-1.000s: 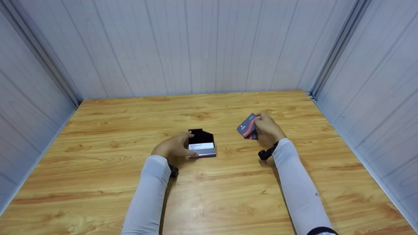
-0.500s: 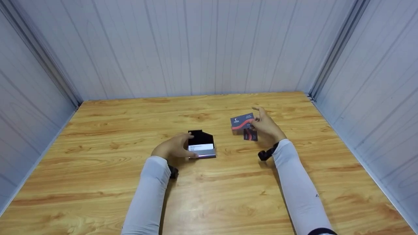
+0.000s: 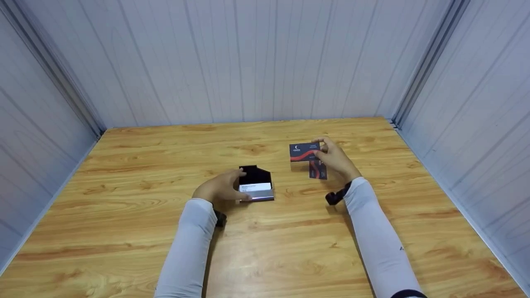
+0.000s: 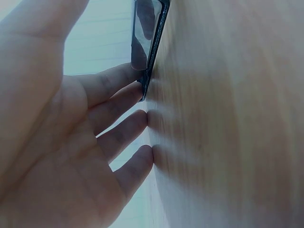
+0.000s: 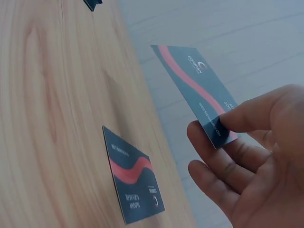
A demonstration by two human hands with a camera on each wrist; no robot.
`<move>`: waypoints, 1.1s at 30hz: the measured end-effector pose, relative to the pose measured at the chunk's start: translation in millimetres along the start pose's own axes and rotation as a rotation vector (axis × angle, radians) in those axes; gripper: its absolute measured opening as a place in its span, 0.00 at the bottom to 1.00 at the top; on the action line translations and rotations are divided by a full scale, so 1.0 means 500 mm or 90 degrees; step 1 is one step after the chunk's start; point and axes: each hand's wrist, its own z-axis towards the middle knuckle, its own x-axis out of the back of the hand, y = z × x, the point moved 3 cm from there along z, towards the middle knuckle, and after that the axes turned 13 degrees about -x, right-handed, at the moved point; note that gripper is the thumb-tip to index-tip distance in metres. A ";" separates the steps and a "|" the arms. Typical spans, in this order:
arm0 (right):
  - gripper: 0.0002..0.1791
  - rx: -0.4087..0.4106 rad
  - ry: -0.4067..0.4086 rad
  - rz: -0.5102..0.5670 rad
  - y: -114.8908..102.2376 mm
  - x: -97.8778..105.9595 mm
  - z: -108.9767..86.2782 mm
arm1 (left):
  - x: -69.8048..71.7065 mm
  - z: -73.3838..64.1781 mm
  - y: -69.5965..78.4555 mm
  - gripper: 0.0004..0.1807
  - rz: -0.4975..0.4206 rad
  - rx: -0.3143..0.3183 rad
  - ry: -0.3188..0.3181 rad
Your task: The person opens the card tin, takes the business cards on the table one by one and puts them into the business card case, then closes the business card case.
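A metal business card case (image 3: 261, 194) lies with its lid (image 3: 253, 174) folded back, black inside, and a white card (image 3: 254, 187) shows in it. My left hand (image 3: 219, 184) holds the case by its left side, thumb at the front edge and a finger by the lid; in the left wrist view the fingertips (image 4: 141, 118) reach the tabletop. Between thumb and fingers my right hand (image 3: 336, 159) pinches a dark business card (image 5: 197, 90) with a red wave, held above the table. Below it a second such card (image 5: 135, 183) lies on the wood, partly covered in the head view.
The wood-grain tabletop (image 3: 256, 256) spreads around both hands. Pale panel walls stand behind it (image 3: 256, 62) and along the left and right sides. A dark wrist camera (image 3: 334, 198) hangs under the right wrist.
The right hand has turned the pinched card level and brought it slightly left, showing more of the card beneath. The left hand and the case stay in place.
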 end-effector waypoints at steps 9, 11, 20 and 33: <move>0.16 0.015 -0.011 -0.040 -0.017 -0.038 -0.006 | 0.001 0.002 0.009 0.52 -0.004 0.008 0.002; 0.14 0.017 -0.009 -0.040 -0.022 -0.047 -0.007 | 0.001 0.004 0.010 0.52 -0.005 0.008 -0.001; 0.13 0.043 -0.046 -0.019 -0.048 -0.099 -0.014 | 0.001 0.010 0.008 0.52 0.005 -0.002 0.000; 0.12 0.127 -0.060 -0.058 -0.074 -0.163 -0.028 | 0.001 0.007 0.005 0.52 -0.016 0.011 0.006</move>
